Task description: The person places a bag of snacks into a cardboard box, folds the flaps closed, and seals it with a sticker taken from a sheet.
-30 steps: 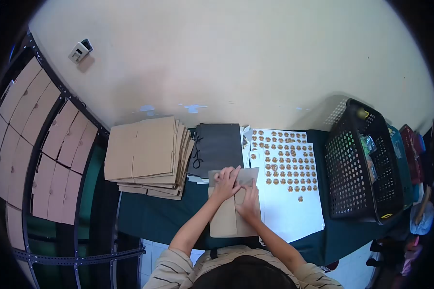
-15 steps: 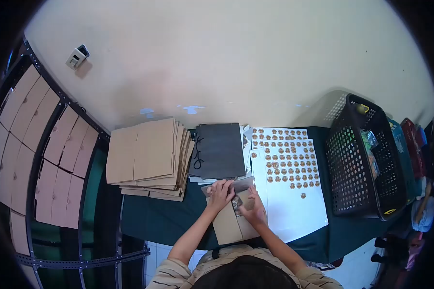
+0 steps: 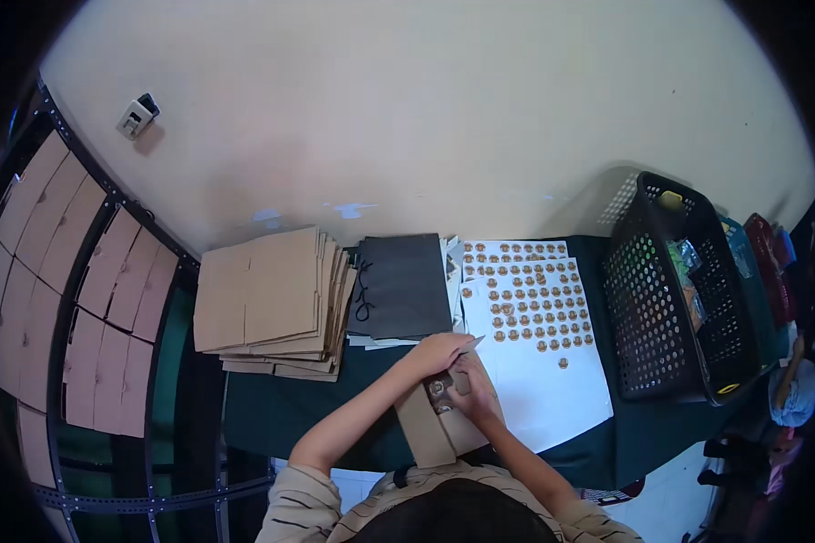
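Observation:
A small brown cardboard box (image 3: 428, 433), partly unfolded, lies at the table's front edge, close to my body. My left hand (image 3: 439, 353) is closed on the box's far flap, its fingers partly hidden. My right hand (image 3: 474, 389) grips the box's right side, with bent fingers near its opening. Between the hands a dark printed patch with a round mark (image 3: 441, 389) shows on the box; its details are too small to tell.
Flattened cardboard (image 3: 263, 290) is stacked on the left, beside a black folder (image 3: 403, 285) on papers. Sheets of round stickers (image 3: 539, 389) lie right of the box. A black basket (image 3: 652, 317) stands at the right; shelves of boxes (image 3: 109, 362) stand left.
My left hand has moved right along the far flap, closer to my right hand. The box is turned slightly, and more of its dark patch shows. The whole view has shifted a little.

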Demonstrator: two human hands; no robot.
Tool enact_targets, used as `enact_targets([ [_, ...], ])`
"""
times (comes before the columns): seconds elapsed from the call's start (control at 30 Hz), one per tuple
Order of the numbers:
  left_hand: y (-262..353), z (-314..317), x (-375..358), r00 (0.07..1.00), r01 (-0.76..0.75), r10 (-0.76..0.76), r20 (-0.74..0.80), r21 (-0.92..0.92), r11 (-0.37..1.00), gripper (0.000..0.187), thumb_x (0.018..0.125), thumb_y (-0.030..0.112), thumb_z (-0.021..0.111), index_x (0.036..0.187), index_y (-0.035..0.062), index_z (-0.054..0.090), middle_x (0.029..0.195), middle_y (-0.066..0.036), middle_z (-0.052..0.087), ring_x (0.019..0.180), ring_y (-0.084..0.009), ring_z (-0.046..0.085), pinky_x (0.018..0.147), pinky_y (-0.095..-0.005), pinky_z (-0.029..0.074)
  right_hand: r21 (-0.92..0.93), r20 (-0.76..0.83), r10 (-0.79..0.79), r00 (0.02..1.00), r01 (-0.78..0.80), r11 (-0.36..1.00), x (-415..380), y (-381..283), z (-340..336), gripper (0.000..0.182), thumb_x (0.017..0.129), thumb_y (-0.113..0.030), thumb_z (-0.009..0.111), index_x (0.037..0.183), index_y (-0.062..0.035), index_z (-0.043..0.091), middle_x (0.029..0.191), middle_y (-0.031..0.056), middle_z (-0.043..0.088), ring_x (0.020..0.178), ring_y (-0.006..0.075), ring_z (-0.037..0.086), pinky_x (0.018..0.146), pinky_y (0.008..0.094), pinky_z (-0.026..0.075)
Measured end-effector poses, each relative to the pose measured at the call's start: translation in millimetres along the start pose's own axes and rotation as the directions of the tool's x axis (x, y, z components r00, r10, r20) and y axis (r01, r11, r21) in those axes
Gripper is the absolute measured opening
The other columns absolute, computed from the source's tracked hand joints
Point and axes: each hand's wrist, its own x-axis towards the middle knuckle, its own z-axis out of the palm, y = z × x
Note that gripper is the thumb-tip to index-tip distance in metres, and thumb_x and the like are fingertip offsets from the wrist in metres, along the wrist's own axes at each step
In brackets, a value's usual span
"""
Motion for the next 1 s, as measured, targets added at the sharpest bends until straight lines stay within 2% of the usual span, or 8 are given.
enact_targets([
  [0.07, -6, -10, -2, 0.985, 0.07, -0.065, 0.162, -0.027, 0.997, 0.031, 0.081, 0.008, 0.053, 0.11, -0.001, 0.054, 0.101, -0.019, 0.061, 0.092, -0.0349, 0.059, 0.078, -0.0387, 0.047, 0.037, -0.025, 0.05, 0.998, -0.049, 0.998, 0, -1, -7, 0.041, 0.06, 0.0, 0.068, 0.097, -0.0003, 0.05, 0.109, 0.0178, 0.056, 0.105, 0.0329, 0.054, 0.092, 0.0384, 0.042],
  [0.13, -19, -10, -16, 1.0, -0.025, 0.025, -0.001, -0.152, 0.988, 0.028, 0.083, 0.007, 0.051, 0.11, 0.0001, 0.055, 0.1, -0.02, 0.061, 0.093, -0.0343, 0.059, 0.08, -0.0375, 0.047, 0.08, -0.05, 0.109, 0.993, -0.105, 0.991, -3, -3, -9, 0.04, 0.06, 0.0, 0.068, 0.096, -0.0007, 0.05, 0.108, 0.0177, 0.057, 0.104, 0.0328, 0.055, 0.092, 0.0385, 0.042],
  [0.2, -16, -12, -26, 1.0, 0.006, -0.005, 0.011, -0.144, 0.99, 0.028, 0.083, 0.004, 0.05, 0.11, 0.0004, 0.056, 0.101, -0.019, 0.061, 0.095, -0.0343, 0.059, 0.084, -0.0362, 0.046, 0.057, -0.065, 0.087, 0.994, -0.084, 0.995, -3, -6, -5, 0.034, 0.064, -0.002, 0.063, 0.097, -0.0019, 0.051, 0.101, 0.0167, 0.059, 0.1, 0.0356, 0.055, 0.095, 0.0445, 0.038],
  [0.33, -15, -14, -34, 0.998, 0.051, -0.044, 0.04, -0.213, 0.976, 0.03, 0.079, -0.002, 0.048, 0.108, -0.0005, 0.056, 0.104, -0.018, 0.059, 0.096, -0.0345, 0.057, 0.086, -0.035, 0.044, 0.153, -0.135, 0.211, 0.968, -0.189, 0.97, -7, -7, -7, 0.03, 0.068, 0.001, 0.055, 0.098, -0.0007, 0.052, 0.101, 0.0171, 0.06, 0.1, 0.0331, 0.057, 0.1, 0.0434, 0.034],
  [0.47, -10, -14, -36, 0.997, -0.064, 0.069, 0.036, -0.137, 0.989, 0.023, 0.076, -0.004, 0.048, 0.098, 0.0003, 0.053, 0.095, -0.016, 0.057, 0.091, -0.0343, 0.056, 0.08, -0.0371, 0.045, 0.203, -0.166, 0.258, 0.952, -0.223, 0.953, -6, -6, -6, 0.031, 0.071, 0.007, 0.045, 0.101, 0.002, 0.054, 0.101, 0.0171, 0.061, 0.101, 0.0266, 0.058, 0.101, 0.0424, 0.033],
  [0.7, -2, -21, -34, 0.982, -0.147, 0.149, 0.113, -0.022, 0.989, 0.016, 0.075, -0.002, 0.05, 0.09, 0.0035, 0.05, 0.085, -0.013, 0.051, 0.083, -0.0328, 0.054, 0.072, -0.0386, 0.045, 0.331, -0.203, 0.394, 0.896, -0.316, 0.889, -2, -5, -12, 0.024, 0.077, 0.007, 0.043, 0.098, 0.0053, 0.055, 0.098, 0.0185, 0.061, 0.09, 0.0217, 0.06, 0.08, 0.0305, 0.047],
  [0.83, 2, -21, -36, 0.964, -0.161, 0.152, 0.22, 0.024, 0.987, 0.015, 0.075, -0.001, 0.049, 0.089, 0.005, 0.051, 0.086, -0.012, 0.051, 0.085, -0.0314, 0.054, 0.072, -0.0384, 0.045, 0.358, -0.183, 0.411, 0.893, -0.329, 0.874, -5, -5, -12, 0.023, 0.077, 0.007, 0.044, 0.097, 0.0056, 0.055, 0.095, 0.0172, 0.062, 0.088, 0.0211, 0.06, 0.079, 0.0302, 0.047],
  [1.0, 6, -9, -40, 0.975, -0.159, 0.154, 0.16, 0.024, 0.987, 0.015, 0.075, 0.003, 0.051, 0.089, 0.0055, 0.051, 0.087, -0.011, 0.051, 0.086, -0.0301, 0.054, 0.074, -0.0392, 0.045, 0.33, -0.175, 0.394, 0.902, -0.323, 0.887, -2, -9, -5, 0.023, 0.076, 0.006, 0.046, 0.097, 0.0039, 0.056, 0.092, 0.0149, 0.062, 0.087, 0.02, 0.06, 0.078, 0.0303, 0.047],
])
